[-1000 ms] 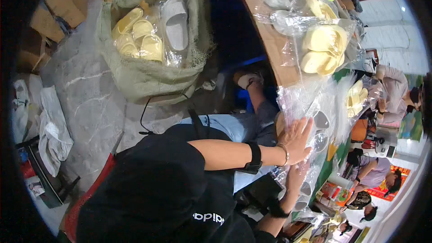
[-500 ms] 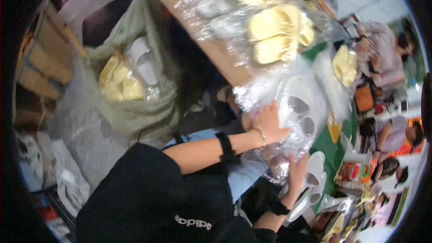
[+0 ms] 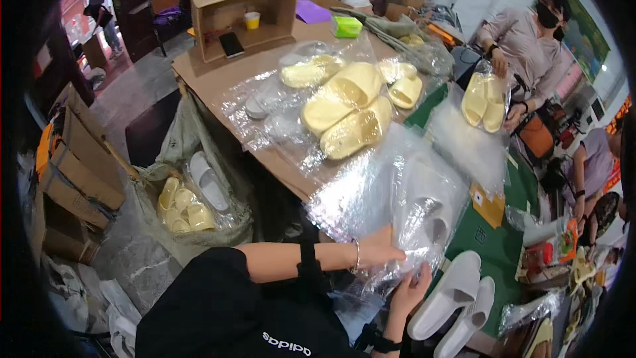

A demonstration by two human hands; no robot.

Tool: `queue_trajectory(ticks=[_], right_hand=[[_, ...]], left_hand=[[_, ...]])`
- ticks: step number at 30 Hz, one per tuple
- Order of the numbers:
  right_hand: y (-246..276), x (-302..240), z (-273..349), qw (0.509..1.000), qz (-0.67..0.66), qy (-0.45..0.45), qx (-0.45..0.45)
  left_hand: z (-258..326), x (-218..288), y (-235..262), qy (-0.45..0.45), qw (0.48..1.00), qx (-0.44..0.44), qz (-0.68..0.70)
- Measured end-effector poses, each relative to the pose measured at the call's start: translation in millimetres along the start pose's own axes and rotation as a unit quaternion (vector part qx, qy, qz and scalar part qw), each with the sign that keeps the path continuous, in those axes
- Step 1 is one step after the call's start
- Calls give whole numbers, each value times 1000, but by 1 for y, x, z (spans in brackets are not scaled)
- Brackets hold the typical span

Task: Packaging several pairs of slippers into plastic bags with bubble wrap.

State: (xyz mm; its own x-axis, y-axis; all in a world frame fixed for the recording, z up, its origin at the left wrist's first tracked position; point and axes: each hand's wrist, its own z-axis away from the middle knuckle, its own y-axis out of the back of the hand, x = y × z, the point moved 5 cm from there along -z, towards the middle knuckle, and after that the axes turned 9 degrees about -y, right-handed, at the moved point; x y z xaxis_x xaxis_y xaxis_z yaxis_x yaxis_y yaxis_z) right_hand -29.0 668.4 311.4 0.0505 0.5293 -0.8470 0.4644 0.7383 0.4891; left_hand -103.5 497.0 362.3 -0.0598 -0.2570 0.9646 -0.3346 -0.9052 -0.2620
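A clear plastic bag (image 3: 386, 192) lies at the near edge of the table, with a pair of pale grey slippers (image 3: 434, 207) inside. My left hand (image 3: 379, 249) grips the bag's near end, fingers closed on the film. Close beside it, my right hand (image 3: 411, 290) holds the same end, its thumb and fingers around the plastic. The loose plastic partly covers my fingertips. Just right of my right hand, an unbagged pair of light grey slippers (image 3: 445, 294) rests on the green tabletop (image 3: 480, 232).
Bagged yellow slippers (image 3: 348, 107) are piled beyond my hands. A cardboard box (image 3: 245, 16) stands at the far end. Left of the table hangs a cloth sack (image 3: 149, 205) with bagged slippers. Across from me, a person (image 3: 523, 46) holds bagged yellow slippers (image 3: 483, 101).
My left hand has slid from flat on the bag to its near end and closed there. My right hand has come closer to it. The view has swung, showing more of the far table.
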Motion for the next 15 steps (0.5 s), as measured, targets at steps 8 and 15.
queue_trajectory(ticks=[8, 15], right_hand=[[7, -20, 11, 966, -258, 18, -17], [15, 0, 11, 989, -146, 25, -14]], left_hand=[[-5, 79, 21, 95, 991, -91, 21], [-54, 165, 140, -42, 998, -44, 10]])
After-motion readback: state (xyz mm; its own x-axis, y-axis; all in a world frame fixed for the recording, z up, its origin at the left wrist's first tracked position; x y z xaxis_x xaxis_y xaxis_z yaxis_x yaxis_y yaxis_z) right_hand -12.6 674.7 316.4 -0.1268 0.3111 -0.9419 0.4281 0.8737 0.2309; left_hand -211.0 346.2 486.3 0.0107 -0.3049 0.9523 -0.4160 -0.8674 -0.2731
